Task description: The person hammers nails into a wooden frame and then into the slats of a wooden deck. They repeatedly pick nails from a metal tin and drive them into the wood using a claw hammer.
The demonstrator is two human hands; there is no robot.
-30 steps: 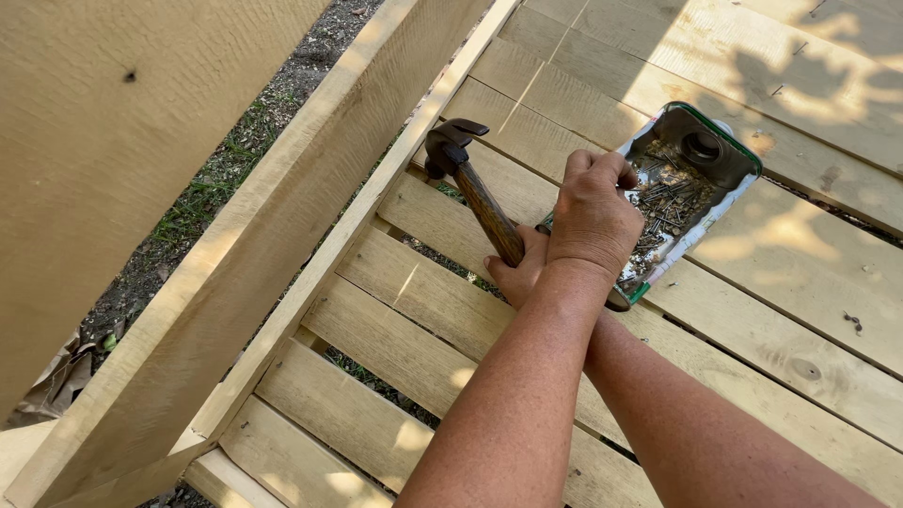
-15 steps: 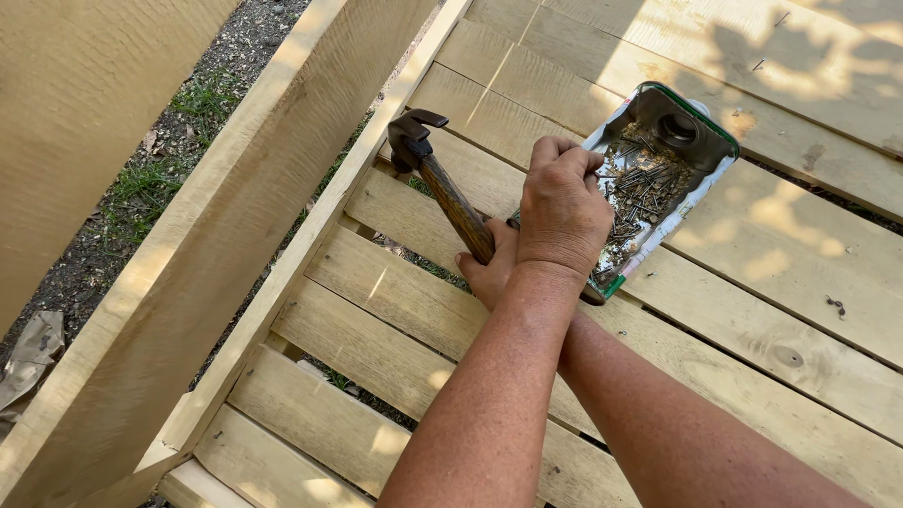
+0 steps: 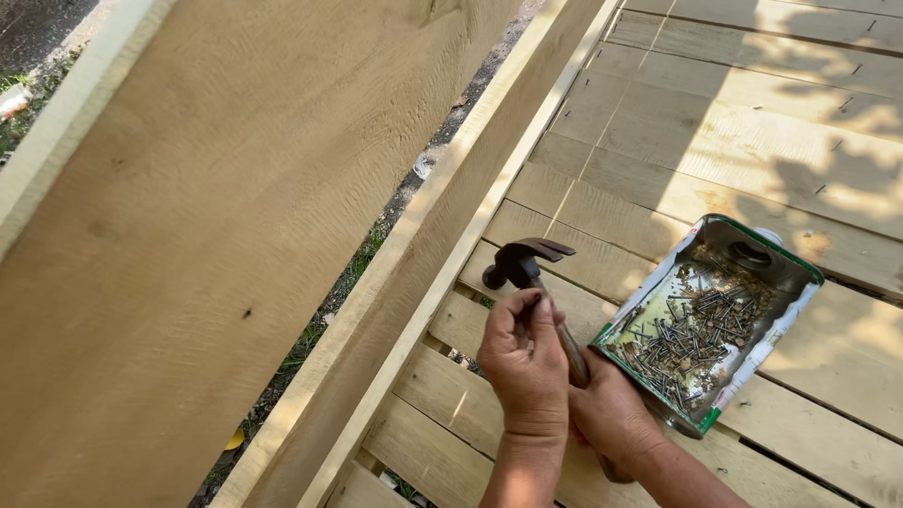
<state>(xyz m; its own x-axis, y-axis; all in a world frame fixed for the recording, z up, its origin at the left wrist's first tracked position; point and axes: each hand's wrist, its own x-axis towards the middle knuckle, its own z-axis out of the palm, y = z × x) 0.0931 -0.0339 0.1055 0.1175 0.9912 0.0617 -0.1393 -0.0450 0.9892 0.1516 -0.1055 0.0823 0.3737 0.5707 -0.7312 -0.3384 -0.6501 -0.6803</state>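
1. Hammer [image 3: 538, 282] dead centre over the pale plank deck [image 3: 752, 141]: its dark head sits up and to the left, claw forks aimed right, the round striking face turned left toward the slanted timber, and the brown handle runs down and to the right on a clear diagonal until the hands cover it
2. Close on the right, a cut-open metal can [image 3: 743, 246] lies on its side on the planks, its hollow full of loose nails [image 3: 691, 329]; one corner of the can is just beside the lower hand, whether touching cannot be told
3. On the left, a narrow beam [image 3: 423, 254] rises steeply across the view, just beside the hammer head, with a little gap showing between them; left of it, a broad rough board [image 3: 235, 235] fills most of that side and blocks the ground behind, and a strip of soil and grass [image 3: 362, 273] shows between board and beam
4. Left hand [image 3: 524, 362] is up front, fingers curled over with thumb and fingertips pinched together right by the upper handle below the head; whether it grips the handle or something small in the pinch cannot be told
5. Right hand [image 3: 611, 419] sits lower and behind it, wrapped tight around the lower part of the handle, fingers fully closed on the wood
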